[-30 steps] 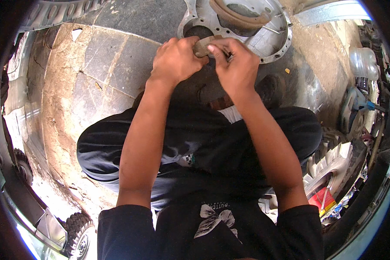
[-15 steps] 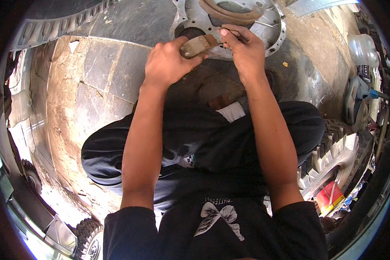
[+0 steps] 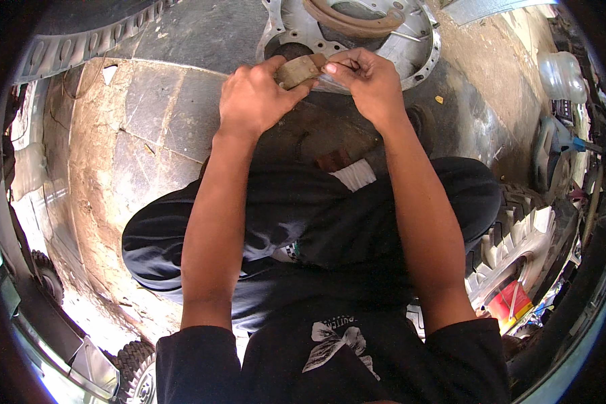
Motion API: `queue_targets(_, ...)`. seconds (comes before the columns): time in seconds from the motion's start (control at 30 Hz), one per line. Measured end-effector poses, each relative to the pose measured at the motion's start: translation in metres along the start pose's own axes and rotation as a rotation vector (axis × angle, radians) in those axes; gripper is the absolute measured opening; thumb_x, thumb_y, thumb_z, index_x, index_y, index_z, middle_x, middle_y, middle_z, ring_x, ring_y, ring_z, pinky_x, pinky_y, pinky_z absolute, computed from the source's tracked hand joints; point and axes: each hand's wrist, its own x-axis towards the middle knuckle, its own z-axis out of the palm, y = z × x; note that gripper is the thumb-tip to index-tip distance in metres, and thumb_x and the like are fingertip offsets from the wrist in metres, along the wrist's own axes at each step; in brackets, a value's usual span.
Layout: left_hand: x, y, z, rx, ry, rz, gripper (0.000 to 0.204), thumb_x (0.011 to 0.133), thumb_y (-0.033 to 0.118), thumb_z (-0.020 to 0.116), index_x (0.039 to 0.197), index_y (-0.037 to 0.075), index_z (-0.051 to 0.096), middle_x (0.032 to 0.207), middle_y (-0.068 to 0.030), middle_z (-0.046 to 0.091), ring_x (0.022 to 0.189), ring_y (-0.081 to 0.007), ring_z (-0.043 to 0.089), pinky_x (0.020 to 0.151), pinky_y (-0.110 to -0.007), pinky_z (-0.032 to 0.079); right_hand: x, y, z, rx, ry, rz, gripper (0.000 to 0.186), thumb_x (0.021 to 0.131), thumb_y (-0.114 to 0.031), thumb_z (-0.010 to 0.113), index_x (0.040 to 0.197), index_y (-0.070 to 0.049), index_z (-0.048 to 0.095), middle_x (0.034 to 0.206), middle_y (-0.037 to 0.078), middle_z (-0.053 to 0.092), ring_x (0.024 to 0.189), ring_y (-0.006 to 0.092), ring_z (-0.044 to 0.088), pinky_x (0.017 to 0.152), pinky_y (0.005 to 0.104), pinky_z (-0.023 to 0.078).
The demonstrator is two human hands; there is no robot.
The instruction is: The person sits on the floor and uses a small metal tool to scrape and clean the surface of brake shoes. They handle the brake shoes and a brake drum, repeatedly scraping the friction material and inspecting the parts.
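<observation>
Head: hands [image 3: 310,91] grip brown curved brake shoe [image 3: 297,70]

— What are you wearing today?

— I'm wearing a black T-shirt [image 3: 330,363] with short sleeves ending just above my elbows; a pale bow-shaped print is showing on its chest, at the bottom centre of the frame.

— And below that?

— I'm wearing black trousers [image 3: 316,236], with a small pale mark showing near mid-frame. My forearms, left hand [image 3: 254,101] and right hand [image 3: 370,84] are going bare.

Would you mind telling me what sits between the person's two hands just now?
In the head view, a small brown block sits between them, pinched by the left hand and touched by the right hand.
</observation>
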Motion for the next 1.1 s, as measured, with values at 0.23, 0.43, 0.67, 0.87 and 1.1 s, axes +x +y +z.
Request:
queue_targets(0.23,0.004,0.0,0.003,0.013,0.029,0.026,0.067,0.077,0.061,0.083,0.114,0.005,0.076,0.089,-0.0262,0.075,0.089,-0.0435,0.075,0.081,-0.053,0.06,0.018,0.005,0.006,0.044,0.026,-0.039,0.033,0.084,-0.033,0.088,0.101,-0.006,0.079,0.09,0.01,0.078,0.083,0.0185,0.074,0.08,0.0343,0.057)
queue_targets(0.43,0.0,0.0,0.001,0.006,0.004,0.024,0.066,0.078,0.061,0.082,0.114,0.006,0.077,0.09,-0.0271,0.075,0.089,-0.0436,0.074,0.082,-0.053,0.06,0.003,-0.007,0.001,-0.141,0.039,-0.046,0.028,0.087,-0.027,0.087,0.102,-0.005,0.08,0.09,0.006,0.077,0.081,0.0134,0.071,0.075,0.0307,0.056)
queue_targets(0.67,0.005,0.0,-0.002,0.031,-0.017,0.024,0.06,0.078,0.061,0.081,0.109,0.009,0.077,0.089,-0.0248,0.075,0.09,-0.0436,0.074,0.082,-0.053,0.06,0.009,-0.028,0.005,-0.209,0.085,-0.123,0.026,0.085,-0.027,0.087,0.101,-0.006,0.081,0.087,0.005,0.077,0.079,0.0133,0.071,0.075,0.0311,0.056)
queue_targets(0.87,0.002,0.005,0.001,0.052,0.008,0.027,0.058,0.078,0.062,0.08,0.106,0.011,0.078,0.087,-0.0234,0.075,0.087,-0.0437,0.074,0.08,-0.053,0.06,0.012,-0.02,-0.004,-0.305,0.077,-0.109,0.029,0.083,-0.029,0.088,0.101,-0.008,0.081,0.088,0.008,0.078,0.081,0.0163,0.072,0.078,0.0324,0.056)
queue_targets(1.1,0.004,0.002,-0.002,0.027,-0.026,0.018,0.071,0.077,0.059,0.084,0.116,0.001,0.075,0.09,-0.0285,0.074,0.089,-0.0452,0.074,0.083,-0.052,0.06,0.0,-0.022,-0.007,-0.252,0.013,-0.025,0.033,0.082,-0.031,0.088,0.099,-0.004,0.079,0.089,0.009,0.078,0.083,0.0207,0.074,0.079,0.034,0.056)
